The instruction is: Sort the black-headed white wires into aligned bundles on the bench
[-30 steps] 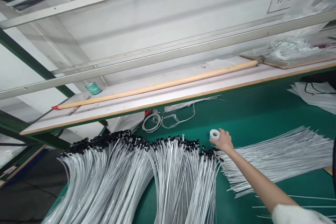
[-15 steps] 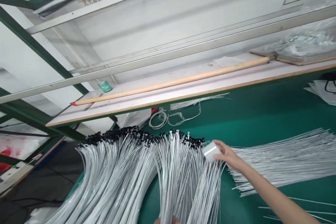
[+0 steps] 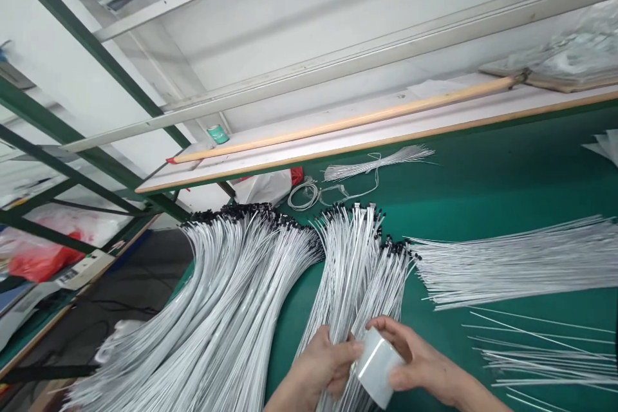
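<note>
Reference point: the tape roll [image 3: 379, 368]. The right hand [image 3: 419, 360] is holding it from the right, thumb pressing low on the side and fingers curling over the upper edge, so the grasp is standing only as wide as the roll. The left hand [image 3: 322, 362] is closing around the middle bundle [image 3: 344, 264], just left of the roll; its thumb is pointing at the roll. Cannot tell whether that thumb is touching the tape or pinching a free end.

A narrower bundle [image 3: 389, 280] is lying beyond the roll and running partly behind it; cannot tell whether the left hand is taking in any of its wires. The large bundle [image 3: 232, 296] is lying well left of the roll. Flat wires [image 3: 521, 264] are lying beyond it to the right, all on the green table [image 3: 483, 206].

Step in hand, as judged: the tape is being set against the gripped wires. The next move is probably calling for a firm left grip, so the wires are not spreading, and for the roll to be clearing the narrower bundle while its tape is being drawn out.
</note>
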Action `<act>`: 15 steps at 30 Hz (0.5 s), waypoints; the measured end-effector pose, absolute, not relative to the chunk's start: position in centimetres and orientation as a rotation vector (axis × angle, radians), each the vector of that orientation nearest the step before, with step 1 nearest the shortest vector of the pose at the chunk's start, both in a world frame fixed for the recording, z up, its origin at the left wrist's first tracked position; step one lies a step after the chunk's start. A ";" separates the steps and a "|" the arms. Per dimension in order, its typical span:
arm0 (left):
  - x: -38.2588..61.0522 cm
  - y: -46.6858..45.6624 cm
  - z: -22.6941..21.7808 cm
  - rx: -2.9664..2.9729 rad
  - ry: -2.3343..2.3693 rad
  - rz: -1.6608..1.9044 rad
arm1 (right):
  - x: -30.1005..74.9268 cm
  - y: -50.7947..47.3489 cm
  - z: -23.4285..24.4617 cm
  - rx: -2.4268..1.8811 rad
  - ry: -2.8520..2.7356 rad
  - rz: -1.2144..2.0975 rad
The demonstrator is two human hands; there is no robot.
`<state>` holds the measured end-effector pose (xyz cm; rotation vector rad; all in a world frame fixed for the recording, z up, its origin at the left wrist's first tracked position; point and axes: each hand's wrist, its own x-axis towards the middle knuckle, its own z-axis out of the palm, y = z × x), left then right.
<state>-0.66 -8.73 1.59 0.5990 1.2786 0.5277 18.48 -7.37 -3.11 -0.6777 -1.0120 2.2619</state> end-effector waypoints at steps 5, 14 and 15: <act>-0.3 -9.1 2.4 0.606 1.262 0.507 | 19.0 -9.7 -4.1 -1.044 -0.936 2.316; 0.6 -9.7 2.4 0.628 1.270 0.478 | 18.4 -11.6 -4.9 -0.953 -0.691 2.206; 0.6 -9.8 2.2 0.625 1.274 0.481 | 18.7 -11.5 -4.7 -0.970 -0.722 2.187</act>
